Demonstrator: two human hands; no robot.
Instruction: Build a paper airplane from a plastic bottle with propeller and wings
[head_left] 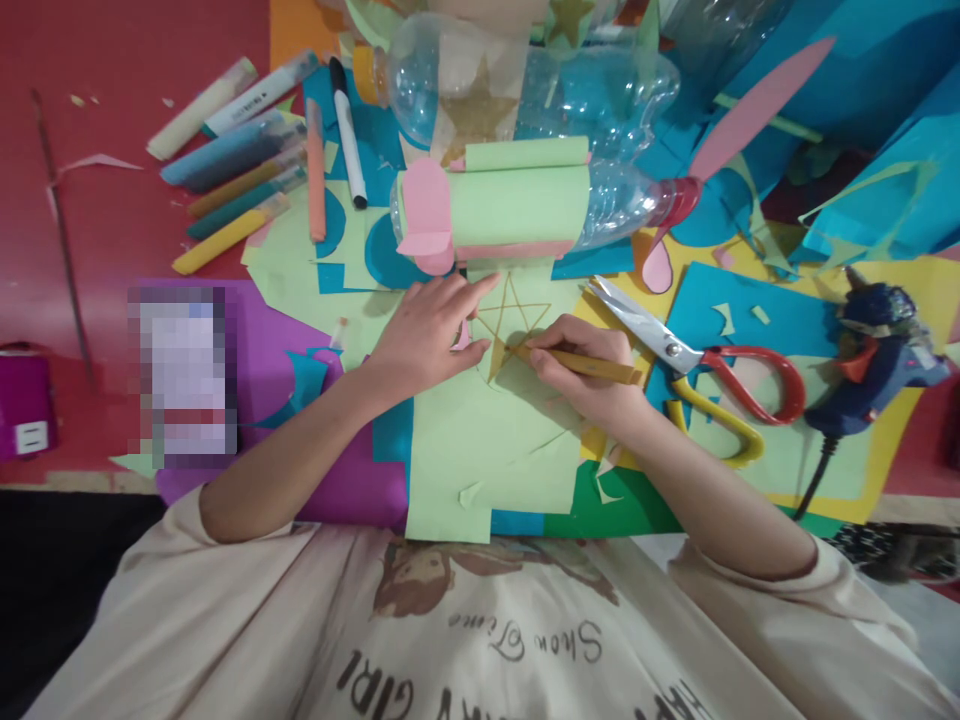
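My right hand [585, 375] is closed around a gold marker [592, 366], its tip resting on a light green paper sheet [487, 440]. A gold star outline [514, 325] is drawn on that sheet, just under the tip. My left hand [427, 330] lies flat with fingers stretched out, pressing the sheet down left of the star. Directly behind both hands lies a clear plastic bottle [525, 205] wrapped in green and pink paper.
Scissors [697, 360] with red and yellow handles lie right of my right hand. A blue glue gun [877, 350] sits at the far right. Several markers [240, 170] lie at the upper left. Coloured paper scraps cover the red table [112, 220]. A second bottle [517, 85] lies behind.
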